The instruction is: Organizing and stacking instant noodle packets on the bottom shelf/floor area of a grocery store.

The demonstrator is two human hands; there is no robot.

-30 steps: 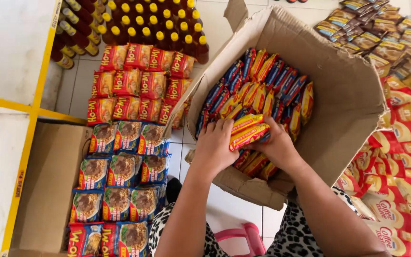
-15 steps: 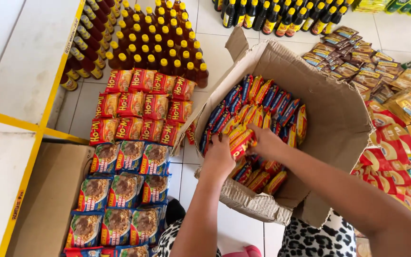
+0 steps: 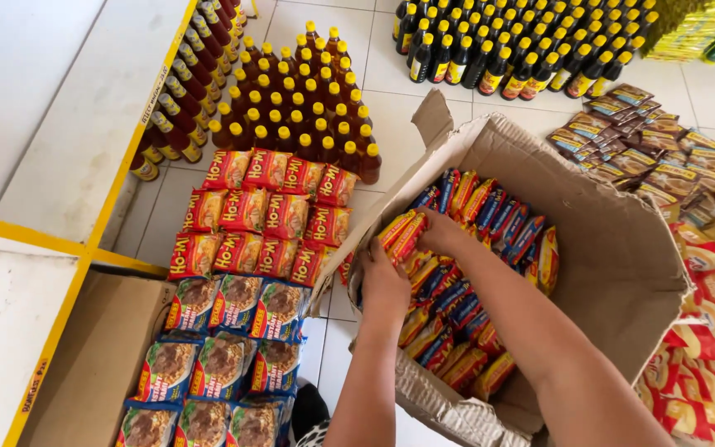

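Observation:
An open cardboard box (image 3: 614, 248) stands on the tiled floor, filled with orange, red and blue snack packets (image 3: 490, 223). Both my hands reach into its left side. My left hand (image 3: 384, 285) and my right hand (image 3: 442, 233) together grip a small stack of orange packets (image 3: 401, 233), held at the box's left wall, above the other packets.
Left of the box lie rows of red noodle packets (image 3: 266, 219) and blue noodle packets (image 3: 225, 343) on the floor. Brown bottles with yellow caps (image 3: 291, 108) stand behind them, dark bottles (image 3: 523, 41) farther back. More sachets (image 3: 664, 165) spread at the right. A white shelf with yellow edge (image 3: 68, 149) is at left.
My hands have lifted the orange packets and carried them left, to the box's left wall. The camera view has tilted up, showing more bottles.

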